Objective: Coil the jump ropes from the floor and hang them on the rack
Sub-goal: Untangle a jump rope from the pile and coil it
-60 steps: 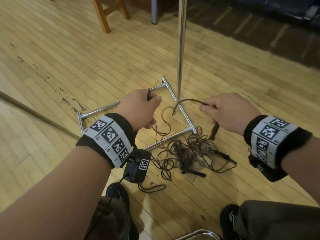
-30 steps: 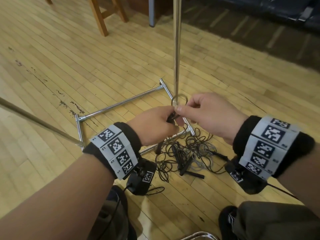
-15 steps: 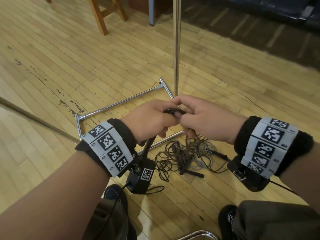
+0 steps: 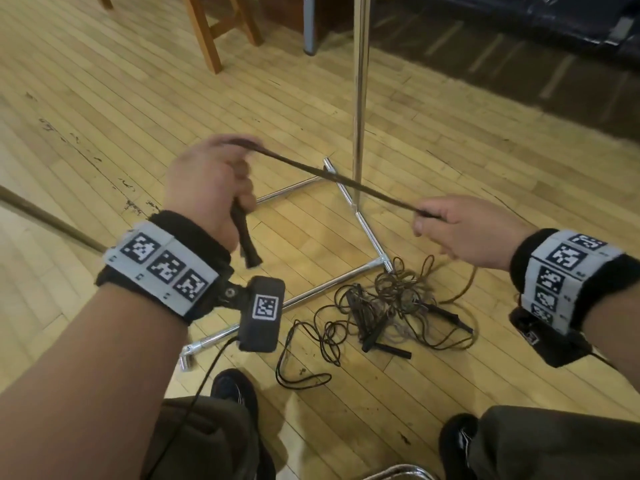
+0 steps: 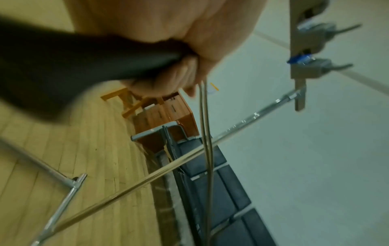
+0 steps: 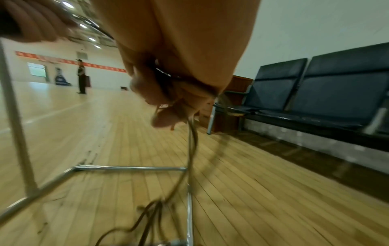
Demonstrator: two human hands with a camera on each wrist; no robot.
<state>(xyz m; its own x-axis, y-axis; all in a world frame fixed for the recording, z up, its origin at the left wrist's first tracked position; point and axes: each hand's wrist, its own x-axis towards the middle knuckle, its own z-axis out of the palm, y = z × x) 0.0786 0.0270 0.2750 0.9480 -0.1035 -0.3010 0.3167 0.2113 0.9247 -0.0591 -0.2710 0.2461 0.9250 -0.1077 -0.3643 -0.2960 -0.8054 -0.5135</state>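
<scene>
Wood gym floor underfoot. L hand fisted round a dark handle; R hand at 3 o'clock pinches the cord, taut btwn them, hands apart. Judgement: feed even loops into L fist, keep tension, draw slack slowly from the rope tangle at 5 o'clock, beside the rack base. No containers in view.

The wooden floor carries the chrome rack base; a tangled heap of jump ropes (handles among them) lies just beside its near corner.
</scene>
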